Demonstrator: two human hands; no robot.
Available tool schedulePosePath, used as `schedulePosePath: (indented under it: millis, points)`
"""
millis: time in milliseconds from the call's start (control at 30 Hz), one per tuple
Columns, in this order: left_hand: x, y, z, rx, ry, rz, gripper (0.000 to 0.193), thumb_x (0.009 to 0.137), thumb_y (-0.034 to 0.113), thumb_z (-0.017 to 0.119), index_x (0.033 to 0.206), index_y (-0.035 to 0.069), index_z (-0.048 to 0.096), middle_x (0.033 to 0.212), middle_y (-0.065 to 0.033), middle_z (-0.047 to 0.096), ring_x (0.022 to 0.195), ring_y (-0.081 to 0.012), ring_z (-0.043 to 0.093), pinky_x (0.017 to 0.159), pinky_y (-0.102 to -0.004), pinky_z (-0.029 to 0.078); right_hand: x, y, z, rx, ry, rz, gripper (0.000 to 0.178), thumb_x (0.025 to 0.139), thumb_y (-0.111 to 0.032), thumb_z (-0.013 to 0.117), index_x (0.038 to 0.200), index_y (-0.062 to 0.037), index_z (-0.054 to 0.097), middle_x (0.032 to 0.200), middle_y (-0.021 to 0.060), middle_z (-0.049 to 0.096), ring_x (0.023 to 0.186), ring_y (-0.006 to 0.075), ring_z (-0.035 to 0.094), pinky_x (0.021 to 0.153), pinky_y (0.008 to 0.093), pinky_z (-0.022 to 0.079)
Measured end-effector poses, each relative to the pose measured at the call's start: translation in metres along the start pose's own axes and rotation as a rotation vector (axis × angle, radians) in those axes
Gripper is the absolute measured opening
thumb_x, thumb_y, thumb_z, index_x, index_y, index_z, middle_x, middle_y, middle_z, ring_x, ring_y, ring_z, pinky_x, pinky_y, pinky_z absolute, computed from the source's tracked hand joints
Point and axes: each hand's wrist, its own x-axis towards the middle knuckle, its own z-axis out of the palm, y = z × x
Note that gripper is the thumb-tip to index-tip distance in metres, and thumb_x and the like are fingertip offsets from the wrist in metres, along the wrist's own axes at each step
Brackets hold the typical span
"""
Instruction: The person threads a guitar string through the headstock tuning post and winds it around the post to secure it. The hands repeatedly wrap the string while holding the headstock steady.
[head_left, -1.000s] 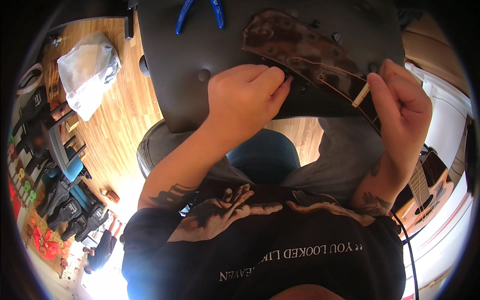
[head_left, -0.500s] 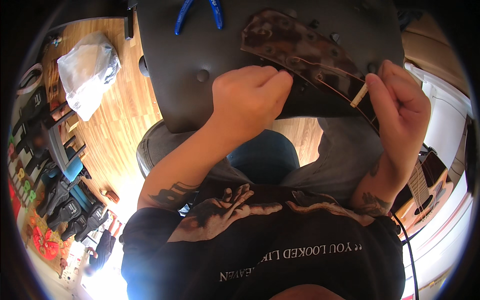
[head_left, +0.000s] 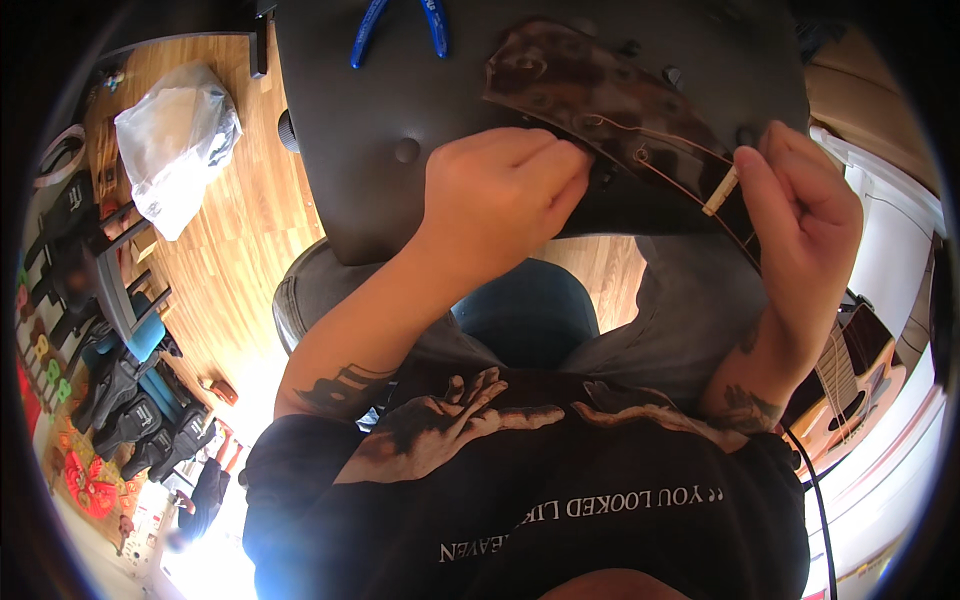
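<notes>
A glossy dark brown guitar headstock (head_left: 560, 75) lies on a black padded surface, with black tuning pegs (head_left: 671, 75) along its edges. Closed at the headstock's near edge, my left hand (head_left: 505, 200) grips in the row of pegs; its fingers cover the peg there. Copper-coloured guitar strings (head_left: 672, 178) run from the posts toward the pale nut (head_left: 720, 190), one of them ending in a small coil. Just right of the nut, my right hand (head_left: 805, 195) is closed in a pinch on a string, thumb toward the nut; the exact grip is partly hidden.
Blue-handled pliers (head_left: 437, 30) rest at the far left of the black padded surface (head_left: 350, 190). An acoustic guitar (head_left: 850, 390) stands at my right. On the wooden floor (head_left: 255, 260) to the left lies a clear plastic bag (head_left: 180, 150); black cases (head_left: 140, 430) are beyond it.
My left hand has turned a little and its fingers have shifted slightly right at the headstock's edge. My right hand has stayed almost still beside the nut.
</notes>
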Motion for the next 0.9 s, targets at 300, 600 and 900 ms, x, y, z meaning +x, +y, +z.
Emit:
schedulePosePath:
  millis: [300,600,900]
  points:
    - [0.010,0.004,-0.024,-0.223,-0.222,-0.485,0.012,0.082,0.015,0.088,0.079,0.010,0.078,0.069,-0.0026,0.071,0.062,-0.0234,0.070,0.053,-0.0338,0.052,0.000,0.001,0.001,0.031,-0.017,-0.030,0.046,0.092,0.007,0.075,0.071,-0.0019,0.035,0.070,-0.0016,0.030,0.065,0.0081,0.026,0.058,0.0314,0.021]
    - [0.013,0.004,-0.018,-0.104,-0.112,-0.175,0.014,0.085,0.014,0.094,0.086,0.005,0.084,0.069,-0.0066,0.073,0.054,-0.0136,0.066,0.053,-0.0263,0.050,-0.001,0.005,-0.003,0.029,0.004,-0.061,0.047,0.092,0.007,0.075,0.071,-0.0019,0.035,0.069,-0.0013,0.030,0.064,0.0081,0.027,0.058,0.0319,0.021]
    - [0.001,0.006,0.001,-0.094,0.087,-0.185,0.014,0.078,0.008,0.095,0.083,0.006,0.082,0.066,-0.0053,0.072,0.053,-0.0146,0.067,0.053,-0.0251,0.050,0.001,-0.001,-0.001,-0.021,-0.001,-0.030,0.045,0.093,0.007,0.075,0.071,-0.0020,0.036,0.070,-0.0012,0.031,0.064,0.0081,0.028,0.058,0.0312,0.021]
